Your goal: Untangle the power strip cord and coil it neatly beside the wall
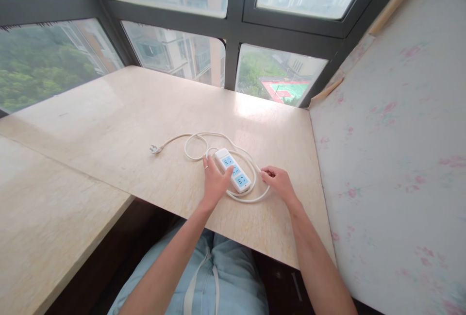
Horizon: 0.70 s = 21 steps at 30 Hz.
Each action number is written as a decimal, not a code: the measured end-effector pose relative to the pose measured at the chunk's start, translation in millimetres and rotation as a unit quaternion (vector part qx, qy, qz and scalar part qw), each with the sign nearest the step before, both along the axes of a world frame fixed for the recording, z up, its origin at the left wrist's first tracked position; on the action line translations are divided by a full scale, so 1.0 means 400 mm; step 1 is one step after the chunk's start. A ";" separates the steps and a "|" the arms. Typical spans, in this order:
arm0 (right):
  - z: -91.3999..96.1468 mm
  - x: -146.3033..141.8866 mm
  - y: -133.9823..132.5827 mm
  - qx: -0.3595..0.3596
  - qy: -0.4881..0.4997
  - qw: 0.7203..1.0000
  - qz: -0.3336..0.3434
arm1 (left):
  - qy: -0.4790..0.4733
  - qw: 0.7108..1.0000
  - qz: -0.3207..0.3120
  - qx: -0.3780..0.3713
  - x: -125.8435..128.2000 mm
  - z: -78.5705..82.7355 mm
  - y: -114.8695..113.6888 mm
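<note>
On the near right part of a beige, marbled countertop (pixel 120 121), below dark-framed windows (pixel 171 11), lies a white, oblong power strip (pixel 239 176) with three blue socket panels. Its slim white cord (pixel 251 201) loops around it and runs left to a pale plug (pixel 156 149). The left hand (pixel 216 181) has its thumb over the strip and its fingers spread along the left side; whether they grip it, I cannot tell. The right hand (pixel 278 182) has its fingers closed on the cord's right-hand loop.
</note>
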State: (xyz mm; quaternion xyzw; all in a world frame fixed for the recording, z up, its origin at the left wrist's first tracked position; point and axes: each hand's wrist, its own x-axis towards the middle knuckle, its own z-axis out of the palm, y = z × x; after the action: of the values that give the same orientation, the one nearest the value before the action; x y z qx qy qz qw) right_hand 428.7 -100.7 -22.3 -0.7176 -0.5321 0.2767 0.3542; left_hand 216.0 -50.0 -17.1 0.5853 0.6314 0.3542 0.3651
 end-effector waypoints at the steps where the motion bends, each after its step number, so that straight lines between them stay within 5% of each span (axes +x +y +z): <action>1: 0.000 0.002 0.000 -0.005 -0.002 1.000 0.003 | 0.007 1.000 -0.003 0.002 0.005 0.000 0.005; 11: 0.002 -0.007 -0.001 0.016 -0.045 0.999 0.014 | 0.094 0.995 -0.027 0.020 0.063 0.016 0.053; 21: -0.005 -0.011 0.006 0.058 -0.035 0.998 -0.001 | 0.186 0.980 -0.037 0.065 0.095 0.028 0.041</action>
State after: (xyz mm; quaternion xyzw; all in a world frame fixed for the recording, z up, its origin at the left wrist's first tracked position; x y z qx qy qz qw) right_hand 424.3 -98.5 -24.3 -0.7054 -0.5586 0.2206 0.3764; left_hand 253.8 -33.4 -6.0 0.6866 0.6418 0.2652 0.2151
